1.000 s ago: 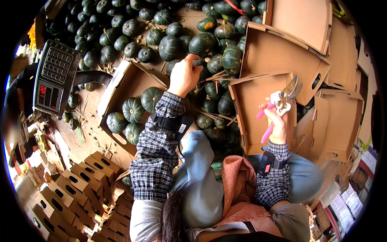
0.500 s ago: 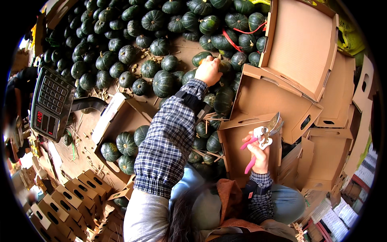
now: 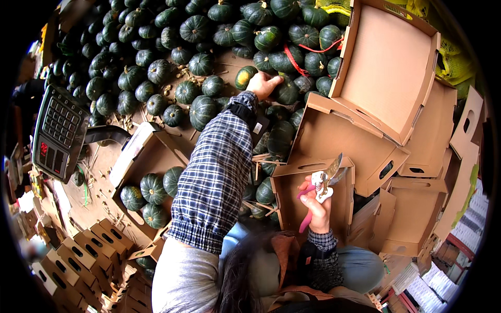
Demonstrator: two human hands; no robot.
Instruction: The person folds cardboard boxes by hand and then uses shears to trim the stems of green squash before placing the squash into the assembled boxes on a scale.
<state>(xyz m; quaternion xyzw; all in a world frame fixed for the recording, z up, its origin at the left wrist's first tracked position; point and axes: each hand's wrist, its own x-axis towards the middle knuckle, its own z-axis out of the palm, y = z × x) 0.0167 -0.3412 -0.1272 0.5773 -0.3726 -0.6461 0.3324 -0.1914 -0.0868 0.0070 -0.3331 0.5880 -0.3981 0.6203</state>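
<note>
My left hand (image 3: 262, 85) reaches forward among dark green pumpkins, in a blue-and-white checked sleeve. It touches the right side of a green pumpkin with an orange patch (image 3: 243, 77). The thumb stands out to the right, apart from the fingers, beside another dark green pumpkin (image 3: 287, 92); the fingertips are partly hidden. Closer to my body, my right hand (image 3: 318, 209) is closed round pruning shears (image 3: 321, 183) with pink handles. Their metal blades point up and away, spread apart, above an open cardboard box (image 3: 291, 198).
A wide heap of pumpkins (image 3: 194, 28) fills the far side. More cardboard boxes (image 3: 386, 68) are stacked at the right. On the left stand a scale display (image 3: 60, 130) and a box (image 3: 130, 172) with several pumpkins. Folded cartons (image 3: 83, 255) lie at the lower left.
My left hand has moved slightly farther forward, and its thumb has spread to the right. The orange-patched pumpkin has shifted left and turned. The shears' blades now show more widely apart.
</note>
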